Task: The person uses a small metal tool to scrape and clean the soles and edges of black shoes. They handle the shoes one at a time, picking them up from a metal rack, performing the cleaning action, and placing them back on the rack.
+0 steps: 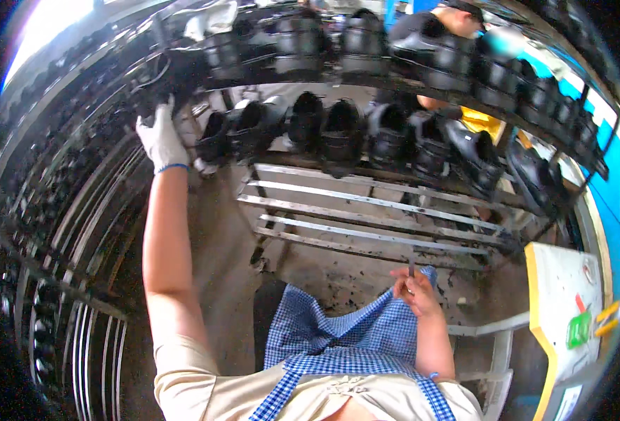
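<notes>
My left hand (162, 144), in a white glove with a blue cuff edge, reaches far forward to the upper left. Its thumb and fingers close around a black shoe (154, 78), whose outline is blurred against the dark rack. Bare and low near my lap on the right, my right hand (416, 292) grips a slim dark stick-like tool (411, 266) pointing upward. A blue checked apron (338, 330) covers my lap, its edge beside the right hand.
Black shoes (341, 133) line two tiers of a metal rack (366, 203) ahead. Another shoe rack (78, 210) runs along the left. A white table with yellow edging (545, 309) stands at right, holding a green object (578, 330). Behind the rack is another person (440, 21).
</notes>
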Motion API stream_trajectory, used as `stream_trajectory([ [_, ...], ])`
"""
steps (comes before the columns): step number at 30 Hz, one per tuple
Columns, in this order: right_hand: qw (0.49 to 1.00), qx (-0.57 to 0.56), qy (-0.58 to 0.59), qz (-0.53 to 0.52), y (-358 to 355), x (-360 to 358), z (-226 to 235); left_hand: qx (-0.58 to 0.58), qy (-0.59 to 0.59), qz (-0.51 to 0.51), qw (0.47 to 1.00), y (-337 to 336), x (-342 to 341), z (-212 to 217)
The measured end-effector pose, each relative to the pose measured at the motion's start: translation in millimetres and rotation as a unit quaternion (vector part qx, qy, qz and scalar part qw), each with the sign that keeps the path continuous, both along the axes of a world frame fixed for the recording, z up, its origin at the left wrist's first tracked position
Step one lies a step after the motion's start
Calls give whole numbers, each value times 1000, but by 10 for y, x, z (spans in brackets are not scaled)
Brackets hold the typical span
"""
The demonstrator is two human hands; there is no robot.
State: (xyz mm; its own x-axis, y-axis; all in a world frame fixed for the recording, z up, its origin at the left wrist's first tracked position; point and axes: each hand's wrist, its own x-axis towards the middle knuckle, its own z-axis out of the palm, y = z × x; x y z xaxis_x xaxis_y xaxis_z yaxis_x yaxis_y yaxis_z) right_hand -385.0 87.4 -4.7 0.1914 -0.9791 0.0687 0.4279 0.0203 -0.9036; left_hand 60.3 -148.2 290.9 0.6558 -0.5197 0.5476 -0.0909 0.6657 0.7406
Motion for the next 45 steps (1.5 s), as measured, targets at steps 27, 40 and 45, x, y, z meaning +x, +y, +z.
stream_trajectory([
  [27,472,-24,548,-690,43,-3645,1617,266,-25,-351,898,1495,-893,-2542],
  [40,309,201,816,-446,-80,-3936,1954,291,-11,-331,898,2015,-946,-3071],
  [45,406,264,776,-404,252,-3946,1990,293,-39,-359,885,2027,-960,-3183],
])
